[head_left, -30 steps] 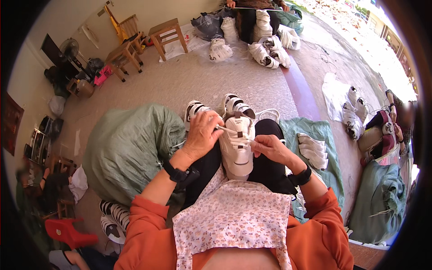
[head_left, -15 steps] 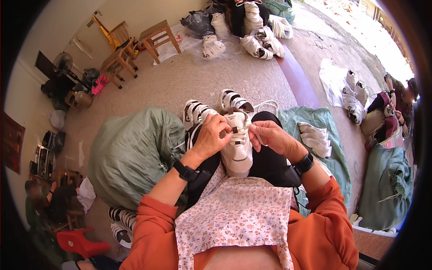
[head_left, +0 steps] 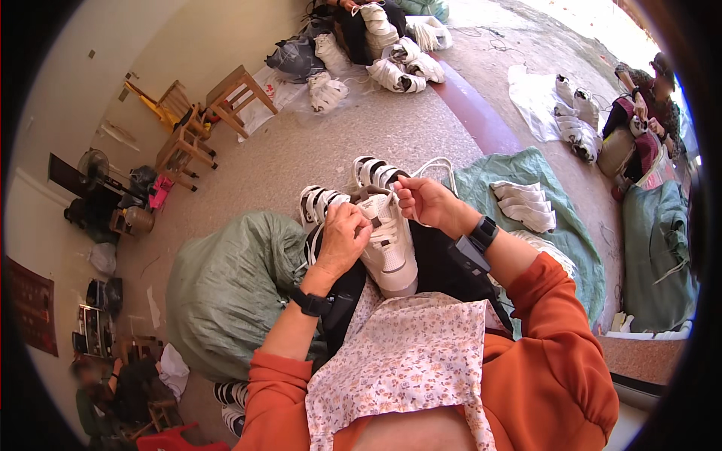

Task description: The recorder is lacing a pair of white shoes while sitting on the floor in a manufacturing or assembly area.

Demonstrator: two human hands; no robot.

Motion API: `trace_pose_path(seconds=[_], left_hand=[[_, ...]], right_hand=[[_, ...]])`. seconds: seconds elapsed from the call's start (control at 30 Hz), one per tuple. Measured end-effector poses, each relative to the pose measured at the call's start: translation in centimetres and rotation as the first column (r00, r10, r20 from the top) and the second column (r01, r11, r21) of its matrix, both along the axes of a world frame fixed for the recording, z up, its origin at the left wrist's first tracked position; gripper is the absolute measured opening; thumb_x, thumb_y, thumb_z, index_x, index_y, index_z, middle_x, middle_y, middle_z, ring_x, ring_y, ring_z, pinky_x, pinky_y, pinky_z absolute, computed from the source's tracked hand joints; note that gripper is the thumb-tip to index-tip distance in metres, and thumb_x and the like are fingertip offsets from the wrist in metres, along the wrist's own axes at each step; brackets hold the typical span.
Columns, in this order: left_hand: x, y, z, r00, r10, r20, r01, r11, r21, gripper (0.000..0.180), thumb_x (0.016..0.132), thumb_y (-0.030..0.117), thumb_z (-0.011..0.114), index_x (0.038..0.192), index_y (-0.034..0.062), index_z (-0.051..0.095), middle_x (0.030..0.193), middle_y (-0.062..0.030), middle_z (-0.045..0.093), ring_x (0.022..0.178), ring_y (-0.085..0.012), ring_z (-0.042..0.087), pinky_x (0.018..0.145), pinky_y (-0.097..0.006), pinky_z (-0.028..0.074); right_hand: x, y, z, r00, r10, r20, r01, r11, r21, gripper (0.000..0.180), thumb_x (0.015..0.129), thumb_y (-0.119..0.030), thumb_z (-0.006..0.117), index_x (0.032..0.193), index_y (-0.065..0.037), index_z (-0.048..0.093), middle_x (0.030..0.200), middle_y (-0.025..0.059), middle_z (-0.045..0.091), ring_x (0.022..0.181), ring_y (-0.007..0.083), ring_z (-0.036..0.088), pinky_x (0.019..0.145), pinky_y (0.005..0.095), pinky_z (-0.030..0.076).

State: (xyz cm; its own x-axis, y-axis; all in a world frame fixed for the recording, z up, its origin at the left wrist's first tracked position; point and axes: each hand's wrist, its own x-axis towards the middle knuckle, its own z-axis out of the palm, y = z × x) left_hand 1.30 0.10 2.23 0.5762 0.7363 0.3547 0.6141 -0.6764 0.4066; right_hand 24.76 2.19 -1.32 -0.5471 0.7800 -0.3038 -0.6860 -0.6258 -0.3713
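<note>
A white sneaker point(head_left: 392, 267) with a grey toe edge and brown patches rests between my knees, toe toward me. My left hand point(head_left: 344, 234) is closed at its left side near the lace holes, fingers bent against the upper; the fingertips are partly hidden. Above the sneaker's right side, my right hand point(head_left: 430, 203) pinches a white shoelace point(head_left: 394, 197) between thumb and fingers. Part of the lace lies crossed over the tongue. Beyond the sneaker stand two stacks of black-and-white shoe pieces, a left stack point(head_left: 320, 204) and a right stack point(head_left: 374, 171).
A full green sack point(head_left: 233, 293) sits at my left. On the right, a green cloth point(head_left: 575, 233) carries stacked white shoe pieces point(head_left: 524, 207). Wooden stools point(head_left: 235, 94) stand far left. Bundled white shoes point(head_left: 396, 75) lie far ahead. Another person point(head_left: 653, 105) sits at far right.
My right hand has risen and moved away from the sneaker's tongue, drawing the lace with it. My left hand has shifted slightly down along the sneaker's side. The whole view has turned a little.
</note>
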Motion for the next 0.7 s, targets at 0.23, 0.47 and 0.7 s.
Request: trace_pose_path(seconds=[0.23, 0.47, 0.7], left_hand=[[-0.3, 0.8, -1.1, 0.994, 0.072, 0.085, -0.051, 0.972, -0.229, 0.018, 0.082, 0.02, 0.066, 0.075, 0.0032, 0.062, 0.094, -0.0055, 0.056, 0.099, -0.0244, 0.045, 0.091, -0.037, 0.035], [0.3, -0.5, -2.2, 0.932, 0.2, 0.303, -0.217, 0.976, 0.025, 0.021, 0.081, 0.017, 0.07, 0.098, 0.0079, 0.061, 0.094, -0.0064, 0.055, 0.095, -0.0195, 0.048, 0.081, -0.032, 0.043], [-5.4, -2.0, 0.1, 0.914, 0.335, 0.228, -0.176, 0.835, -0.521, 0.018, 0.088, 0.017, 0.068, 0.082, 0.0005, 0.065, 0.065, 0.0028, 0.056, 0.059, -0.0052, 0.047, 0.054, -0.024, 0.039]], right_hand=[[2.5, -1.6, 0.1, 0.999, 0.032, 0.01, -0.032, 0.999, -0.008, 0.027, 0.096, -0.02, 0.045, 0.071, -0.01, 0.052, 0.057, -0.0038, 0.046, 0.046, 0.0092, 0.038, 0.047, 0.0249, 0.035], [4.7, -3.6, 2.1, 0.974, -0.223, 0.039, 0.214, 0.963, 0.162, 0.028, 0.095, -0.022, 0.05, 0.07, -0.01, 0.056, 0.082, 0.004, 0.062, 0.07, 0.0177, 0.059, 0.06, 0.0302, 0.047], [15.4, -5.3, 0.0, 0.727, -0.509, -0.46, 0.611, 0.786, 0.097, 0.02, 0.096, -0.017, 0.051, 0.087, -0.002, 0.06, 0.115, 0.0134, 0.061, 0.086, 0.0219, 0.063, 0.076, 0.0346, 0.05]])
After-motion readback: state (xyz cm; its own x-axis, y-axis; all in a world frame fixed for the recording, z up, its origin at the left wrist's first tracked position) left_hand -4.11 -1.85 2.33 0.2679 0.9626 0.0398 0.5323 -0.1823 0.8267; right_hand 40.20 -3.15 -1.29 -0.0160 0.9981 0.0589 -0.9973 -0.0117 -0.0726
